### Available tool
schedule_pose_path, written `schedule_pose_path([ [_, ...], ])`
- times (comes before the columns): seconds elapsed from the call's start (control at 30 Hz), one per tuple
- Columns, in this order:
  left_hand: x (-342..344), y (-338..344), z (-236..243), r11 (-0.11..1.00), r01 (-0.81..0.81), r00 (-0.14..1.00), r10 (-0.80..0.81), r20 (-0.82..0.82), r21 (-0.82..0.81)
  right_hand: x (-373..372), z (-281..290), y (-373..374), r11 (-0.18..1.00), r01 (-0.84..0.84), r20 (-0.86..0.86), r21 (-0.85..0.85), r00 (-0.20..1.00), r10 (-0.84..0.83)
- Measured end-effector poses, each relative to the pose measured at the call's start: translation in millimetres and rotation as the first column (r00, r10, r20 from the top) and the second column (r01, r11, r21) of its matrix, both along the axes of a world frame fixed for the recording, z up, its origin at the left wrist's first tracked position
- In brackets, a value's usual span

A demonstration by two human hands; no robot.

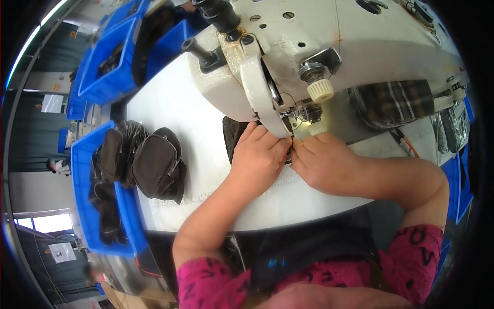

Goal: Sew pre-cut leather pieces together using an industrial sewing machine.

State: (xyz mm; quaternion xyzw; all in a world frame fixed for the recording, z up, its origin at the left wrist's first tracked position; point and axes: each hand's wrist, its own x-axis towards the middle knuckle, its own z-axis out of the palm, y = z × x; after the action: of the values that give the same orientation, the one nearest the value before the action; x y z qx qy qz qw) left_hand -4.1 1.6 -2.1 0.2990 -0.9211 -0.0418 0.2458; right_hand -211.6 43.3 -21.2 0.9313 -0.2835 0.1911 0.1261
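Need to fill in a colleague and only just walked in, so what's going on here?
A person is working at a sewing machine, both hands close together near the needle area. The left hand rests on a dark fabric piece; the right hand is right beside it, its fingertips partly hidden. To the left, a dark zippered pouch sits beside a blue bin holding more dark items. Whether the machine is running, I can't tell.

Matt cloth workpiece (233,136), glossy metal sewing machine (288,51)
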Motion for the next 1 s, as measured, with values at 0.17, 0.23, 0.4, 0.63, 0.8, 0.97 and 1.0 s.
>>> schedule_pose_path([
  [0.17,0.3,1.1,0.2,1.0,-0.025,0.999,0.025,0.036,-0.007,0.9,-1.4,-0.7,1.0,0.023,0.017,-0.012,1.0,-0.023],
  [0.23,0.2,0.1,-1.0,0.999,-0.034,0.998,0.034,0.052,0.001,0.7,-1.8,-2.3,0.999,0.034,-0.004,0.009,0.999,-0.034],
  [0.4,0.4,-8.8,-4.9,0.997,-0.055,0.998,0.057,0.027,-0.053,1.3,-1.4,-8.7,0.995,0.069,-0.033,0.072,0.997,-0.067],
  [0.63,-1.6,-9.8,-5.0,0.998,-0.054,0.999,0.054,0.001,-0.037,-0.4,-2.4,-10.7,0.995,0.015,0.05,0.098,0.999,-0.02],
  [0.8,1.5,-8.4,-3.7,0.999,-0.041,0.999,0.04,-0.028,-0.031,0.2,-2.0,-7.5,0.996,-0.054,0.06,0.069,0.997,0.05],
  [0.97,1.6,-11.1,-5.6,0.999,0.0,0.998,-0.002,-0.062,-0.034,0.5,-2.8,-6.4,0.998,-0.044,0.064,0.033,0.997,0.042],
  [1.0,1.7,-11.8,-6.1,0.999,0.016,0.998,-0.019,-0.063,-0.039,0.5,-3.0,-6.3,0.998,-0.043,0.065,0.034,0.997,0.041],
])
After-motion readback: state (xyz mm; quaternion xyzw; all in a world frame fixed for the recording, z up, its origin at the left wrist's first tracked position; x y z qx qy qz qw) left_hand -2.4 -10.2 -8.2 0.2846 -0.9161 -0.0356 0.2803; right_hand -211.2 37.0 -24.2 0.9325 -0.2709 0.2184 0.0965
